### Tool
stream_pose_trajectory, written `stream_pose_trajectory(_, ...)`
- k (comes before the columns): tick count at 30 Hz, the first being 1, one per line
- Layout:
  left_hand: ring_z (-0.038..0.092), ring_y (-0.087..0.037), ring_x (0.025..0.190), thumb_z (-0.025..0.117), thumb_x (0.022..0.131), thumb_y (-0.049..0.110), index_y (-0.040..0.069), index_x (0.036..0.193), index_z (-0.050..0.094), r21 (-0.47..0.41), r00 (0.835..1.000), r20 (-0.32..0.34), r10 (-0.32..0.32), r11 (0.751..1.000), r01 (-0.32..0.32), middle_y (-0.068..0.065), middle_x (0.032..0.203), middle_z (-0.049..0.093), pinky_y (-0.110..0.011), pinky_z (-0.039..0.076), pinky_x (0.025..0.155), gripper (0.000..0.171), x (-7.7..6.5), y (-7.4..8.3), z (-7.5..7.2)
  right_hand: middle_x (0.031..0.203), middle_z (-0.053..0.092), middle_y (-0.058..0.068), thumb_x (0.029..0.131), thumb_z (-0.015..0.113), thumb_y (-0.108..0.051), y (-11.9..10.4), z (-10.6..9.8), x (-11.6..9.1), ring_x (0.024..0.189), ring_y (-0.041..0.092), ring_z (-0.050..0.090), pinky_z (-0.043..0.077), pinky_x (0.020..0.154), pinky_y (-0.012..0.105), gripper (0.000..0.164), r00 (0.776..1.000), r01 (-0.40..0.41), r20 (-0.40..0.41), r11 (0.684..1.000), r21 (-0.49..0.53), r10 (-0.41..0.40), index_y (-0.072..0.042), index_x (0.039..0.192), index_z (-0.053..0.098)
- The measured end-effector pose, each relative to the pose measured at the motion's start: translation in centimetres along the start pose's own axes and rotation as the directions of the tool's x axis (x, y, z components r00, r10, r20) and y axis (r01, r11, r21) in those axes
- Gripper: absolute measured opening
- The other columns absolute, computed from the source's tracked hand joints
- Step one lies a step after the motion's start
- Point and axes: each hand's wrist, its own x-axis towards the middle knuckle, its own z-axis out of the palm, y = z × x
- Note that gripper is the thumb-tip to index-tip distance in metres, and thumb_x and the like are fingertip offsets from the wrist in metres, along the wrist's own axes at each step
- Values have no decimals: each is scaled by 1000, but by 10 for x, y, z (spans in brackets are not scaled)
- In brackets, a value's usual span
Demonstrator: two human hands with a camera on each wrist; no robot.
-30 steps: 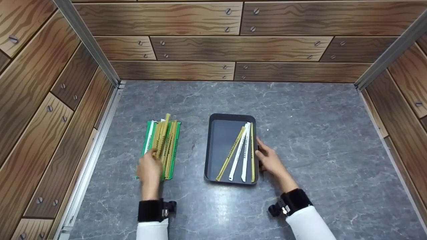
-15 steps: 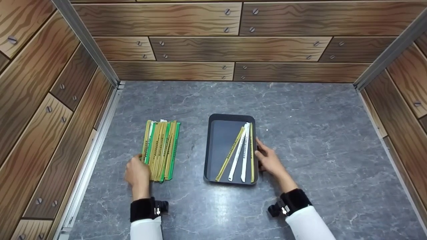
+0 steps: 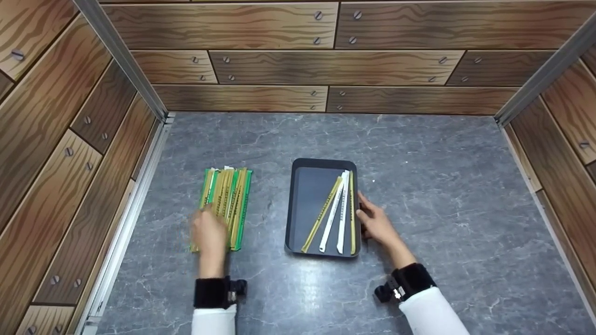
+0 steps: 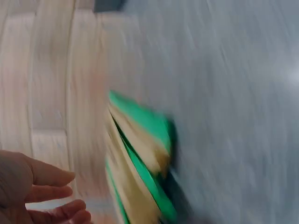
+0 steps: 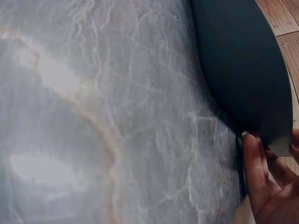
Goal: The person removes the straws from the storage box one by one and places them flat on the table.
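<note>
Long thin paper-wrapped straws [image 3: 226,188], tan, green and white, lie side by side in a pile on the left of the head view. My left hand [image 3: 209,235] is over the near left part of the pile and hides some of it. In the blurred left wrist view, that hand's fingers [image 4: 51,175] are extended and apart from the straws, holding nothing visible. A dark grey rectangular tray [image 3: 307,186] contains several wrapped straws [image 3: 331,211], tan and white, fanned toward its right side. My right hand [image 3: 377,225] grips the tray's right edge, with fingertips [image 5: 251,147] against its outer wall.
The grey marble-patterned tabletop [image 3: 442,186] extends around both groups of straws. Wood-patterned panels [image 3: 279,67] stand at the back and on both sides. A metal strip [image 3: 125,218] runs along the left edge.
My left hand had a tan straw raised above the pile, then moved left with that straw at the pile's left edge. Now it is back right over the pile. My right hand stays put.
</note>
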Motion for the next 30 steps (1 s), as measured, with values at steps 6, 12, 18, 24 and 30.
stream_pose_trajectory(6,63,-38,88,70,85,0,-6,116,64,-166,931,12,365,919,-358,-24,103,64,-48,54,75,32,-31,58,24,148,38,28,101,51,-11,0,-1,1,65,28,65,55,47,40,59,1000,10,3,1000,-1,-10,-22,155,30)
stream_pose_trajectory(12,67,-28,82,73,84,5,-1,122,64,-210,864,156,479,871,-445,-18,103,67,-35,57,69,39,-50,110,54,148,38,27,101,51,-11,1,0,2,69,28,65,55,48,40,58,1000,10,-3,1000,-1,-10,-22,155,31)
stream_pose_trajectory(18,69,-31,85,75,82,11,2,123,65,-71,823,318,471,877,-475,-17,107,69,-41,57,68,43,-61,127,84,146,41,27,101,52,-9,1,1,1,74,31,67,56,49,41,58,1000,10,-7,1000,2,-10,-21,154,32)
stream_pose_trajectory(24,69,-36,77,77,77,8,3,114,69,13,822,356,445,877,-480,-17,95,70,-47,56,65,39,-68,125,104,149,36,27,101,52,-12,0,1,1,68,27,66,56,49,40,59,1000,-2,-5,1000,-19,2,-24,154,32)
stream_pose_trajectory(30,68,-37,73,74,78,4,4,105,69,5,824,364,434,884,-467,-16,88,69,-48,55,60,27,-71,124,109,151,32,28,101,53,-12,0,0,1,65,26,65,56,49,40,59,1000,-3,-7,999,-40,3,-24,154,32)
